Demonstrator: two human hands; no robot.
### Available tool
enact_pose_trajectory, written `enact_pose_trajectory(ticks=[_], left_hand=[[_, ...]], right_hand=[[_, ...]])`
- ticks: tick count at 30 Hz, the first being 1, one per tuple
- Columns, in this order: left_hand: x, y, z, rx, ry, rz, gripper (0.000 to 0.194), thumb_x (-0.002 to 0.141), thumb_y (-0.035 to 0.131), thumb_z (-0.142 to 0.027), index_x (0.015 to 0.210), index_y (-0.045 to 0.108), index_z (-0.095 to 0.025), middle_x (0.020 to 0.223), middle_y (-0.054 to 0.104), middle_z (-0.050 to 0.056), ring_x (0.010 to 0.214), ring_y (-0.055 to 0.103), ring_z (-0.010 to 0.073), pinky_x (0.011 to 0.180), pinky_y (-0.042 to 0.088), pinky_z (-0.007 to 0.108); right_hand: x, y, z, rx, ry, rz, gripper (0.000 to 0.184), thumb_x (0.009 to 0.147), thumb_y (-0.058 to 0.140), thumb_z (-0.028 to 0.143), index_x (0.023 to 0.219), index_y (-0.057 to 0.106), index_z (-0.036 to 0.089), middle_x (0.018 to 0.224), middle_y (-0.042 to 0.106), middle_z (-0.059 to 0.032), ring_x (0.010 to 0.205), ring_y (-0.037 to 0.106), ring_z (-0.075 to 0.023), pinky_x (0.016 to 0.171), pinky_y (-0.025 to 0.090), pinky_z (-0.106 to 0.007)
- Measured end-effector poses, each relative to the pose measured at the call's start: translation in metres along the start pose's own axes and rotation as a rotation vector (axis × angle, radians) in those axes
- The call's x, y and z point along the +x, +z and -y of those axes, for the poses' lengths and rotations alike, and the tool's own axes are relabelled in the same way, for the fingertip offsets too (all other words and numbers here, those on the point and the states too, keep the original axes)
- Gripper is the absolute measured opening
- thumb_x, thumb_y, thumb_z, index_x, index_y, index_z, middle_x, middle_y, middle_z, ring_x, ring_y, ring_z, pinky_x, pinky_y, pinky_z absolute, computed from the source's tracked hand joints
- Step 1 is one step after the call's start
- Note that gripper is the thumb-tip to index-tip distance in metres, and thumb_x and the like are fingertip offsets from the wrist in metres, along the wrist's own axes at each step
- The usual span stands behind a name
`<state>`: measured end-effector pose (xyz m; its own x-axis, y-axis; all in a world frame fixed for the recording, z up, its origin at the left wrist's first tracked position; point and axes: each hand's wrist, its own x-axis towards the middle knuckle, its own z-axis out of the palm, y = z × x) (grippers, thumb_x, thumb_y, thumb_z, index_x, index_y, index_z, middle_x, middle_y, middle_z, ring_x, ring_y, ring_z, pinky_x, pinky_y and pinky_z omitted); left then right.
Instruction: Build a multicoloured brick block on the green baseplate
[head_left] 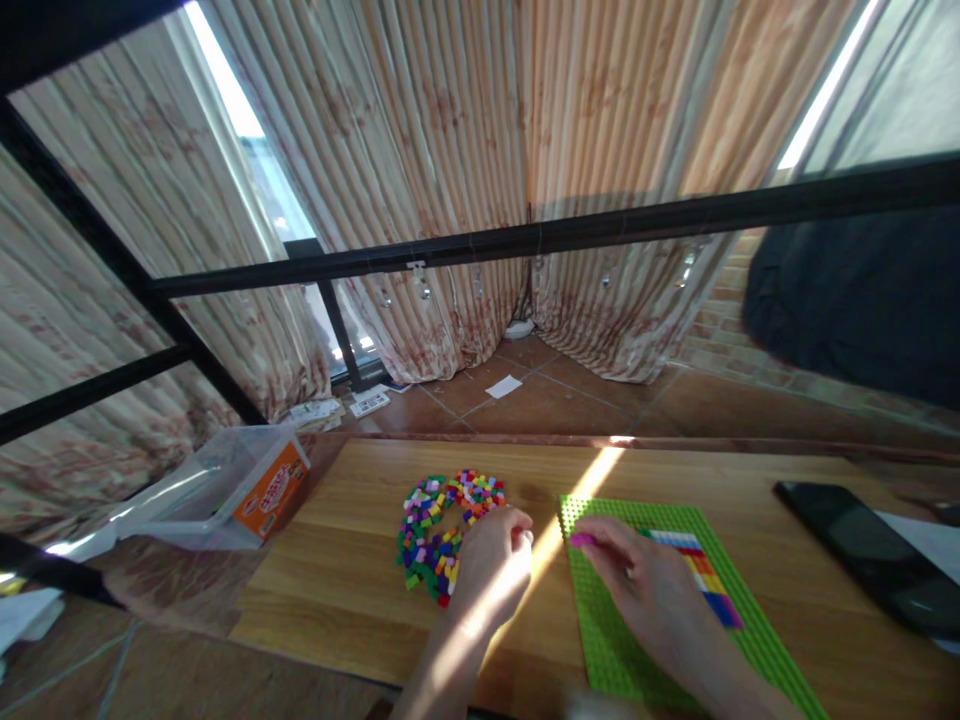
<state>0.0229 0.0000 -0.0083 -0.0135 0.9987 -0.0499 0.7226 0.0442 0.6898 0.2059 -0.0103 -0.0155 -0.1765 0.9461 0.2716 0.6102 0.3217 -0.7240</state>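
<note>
Right hand [660, 590] pinches a magenta brick [581, 540] over the green baseplate [600, 625], contact unclear; left hand [496, 555] curled beside loose bricks [414, 515] on the surface [322, 560], grip not discernible; several coloured rows [706, 576] laid, much of the baseplate bare, many bricks unplaced.

A black phone [862, 550] lies to the right of the right hand [660, 590]. A clear plastic box [262, 450] with an orange label [274, 490] stands well to the left of the left hand [495, 560]. Beyond both hands, patterned curtains [450, 120] hang behind a dark rail [555, 238].
</note>
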Motion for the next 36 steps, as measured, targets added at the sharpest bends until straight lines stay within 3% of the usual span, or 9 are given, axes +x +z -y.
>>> enact_pose_trajectory(ticks=[2, 5, 10, 17, 22, 36], left_hand=[[-0.003, 0.011, -0.010, -0.081, 0.060, 0.020, 0.024, 0.083, 0.046, -0.023, 0.095, 0.067, -0.021, 0.093, 0.069, 0.003, 0.086, 0.061, 0.0170, 0.078, 0.046, 0.027], [-0.007, 0.029, -0.025, -0.150, 0.124, 0.045, 0.029, 0.080, 0.046, -0.018, 0.101, 0.066, -0.020, 0.100, 0.068, 0.005, 0.091, 0.060, 0.0188, 0.083, 0.046, 0.030], [-0.011, 0.049, -0.042, -0.217, 0.182, 0.137, 0.045, 0.078, 0.047, -0.016, 0.121, 0.058, -0.015, 0.109, 0.064, 0.010, 0.096, 0.060, 0.0212, 0.093, 0.045, 0.034], [-0.008, 0.064, -0.047, -0.247, 0.277, 0.175, 0.050, 0.078, 0.044, -0.014, 0.127, 0.053, -0.012, 0.125, 0.056, 0.012, 0.115, 0.051, 0.0234, 0.103, 0.039, 0.037], [-0.008, 0.069, -0.046, -0.249, 0.304, 0.206, 0.050, 0.078, 0.043, -0.013, 0.127, 0.052, -0.016, 0.126, 0.055, 0.009, 0.118, 0.048, 0.0217, 0.106, 0.036, 0.035], [-0.012, 0.069, -0.050, -0.213, 0.300, 0.245, 0.049, 0.080, 0.041, -0.012, 0.129, 0.048, -0.015, 0.128, 0.054, 0.009, 0.119, 0.046, 0.0198, 0.107, 0.034, 0.030]], right_hand=[[0.003, -0.019, -0.015, -0.006, 0.030, -0.073, 0.028, 0.087, 0.046, 0.038, 0.104, 0.066, 0.026, 0.097, 0.074, -0.0057, 0.087, 0.069, -0.0226, 0.073, 0.053, -0.032], [0.006, -0.037, -0.041, -0.032, 0.085, -0.111, 0.031, 0.085, 0.047, 0.041, 0.099, 0.069, 0.025, 0.098, 0.074, -0.0058, 0.088, 0.069, -0.0242, 0.077, 0.053, -0.035], [0.008, -0.040, -0.069, -0.032, 0.096, -0.061, 0.028, 0.084, 0.048, 0.039, 0.094, 0.070, 0.024, 0.096, 0.073, -0.0050, 0.086, 0.068, -0.0219, 0.077, 0.053, -0.032], [0.013, -0.038, -0.064, -0.066, 0.052, 0.028, 0.024, 0.084, 0.046, 0.032, 0.083, 0.069, 0.025, 0.092, 0.073, -0.0023, 0.087, 0.066, -0.0199, 0.081, 0.050, -0.031], [0.013, -0.039, -0.062, -0.074, 0.067, 0.057, 0.024, 0.084, 0.045, 0.027, 0.088, 0.069, 0.024, 0.090, 0.072, -0.0018, 0.086, 0.065, -0.0197, 0.079, 0.048, -0.031], [0.018, -0.039, -0.064, 0.078, 0.155, 0.055, 0.028, 0.085, 0.048, 0.038, 0.082, 0.072, 0.023, 0.081, 0.074, -0.0015, 0.077, 0.067, -0.0182, 0.070, 0.050, -0.026]])
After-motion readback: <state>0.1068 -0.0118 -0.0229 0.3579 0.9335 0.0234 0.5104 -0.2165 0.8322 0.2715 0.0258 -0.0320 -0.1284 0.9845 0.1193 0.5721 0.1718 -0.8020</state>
